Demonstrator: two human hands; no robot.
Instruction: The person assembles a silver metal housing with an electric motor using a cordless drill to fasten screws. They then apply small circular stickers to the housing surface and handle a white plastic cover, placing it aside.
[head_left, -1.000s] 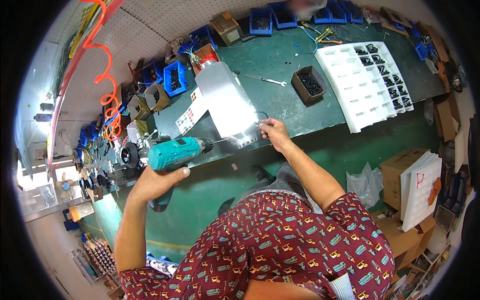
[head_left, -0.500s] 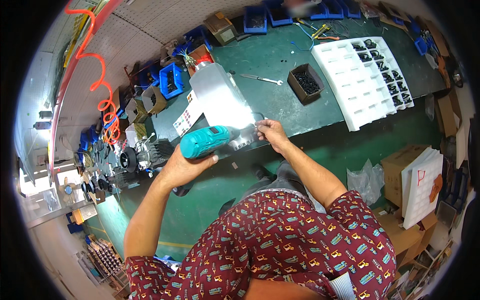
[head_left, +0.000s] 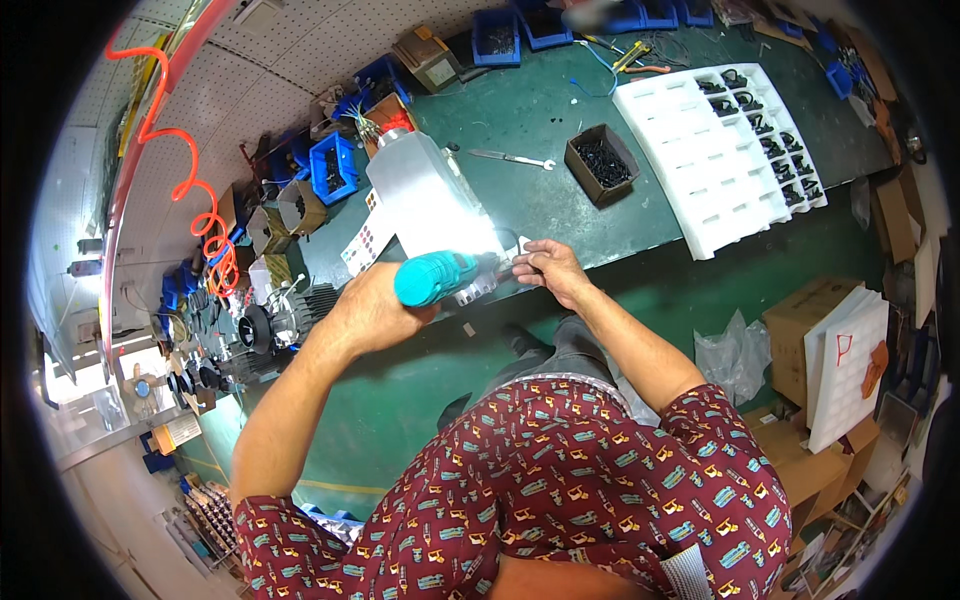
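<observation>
A teal power driver (head_left: 432,279) is gripped in my left hand (head_left: 375,315). Its nose points right, at the near end of a silver metal housing (head_left: 415,190) on the green bench. My right hand (head_left: 555,272) is at that same end, thumb and fingers pinched together close to the driver's tip. Beside those fingertips curves a thin dark loop (head_left: 511,237), like a cable. What the pinch holds is too small to make out. Glare whitens the housing's near part, and the driver hides some of its edge.
Right of the housing are a wrench (head_left: 512,158), a cardboard box (head_left: 602,190) of small black parts and a white foam tray (head_left: 665,140) partly filled with black pieces. Blue bins (head_left: 333,168) line the back. Motors (head_left: 285,318) stand left; an orange coiled hose (head_left: 180,135) hangs there.
The driver has swung to point more to the right, its body shifting right along with my left hand. My right hand stays at the housing's end, its fingers slightly shifted.
</observation>
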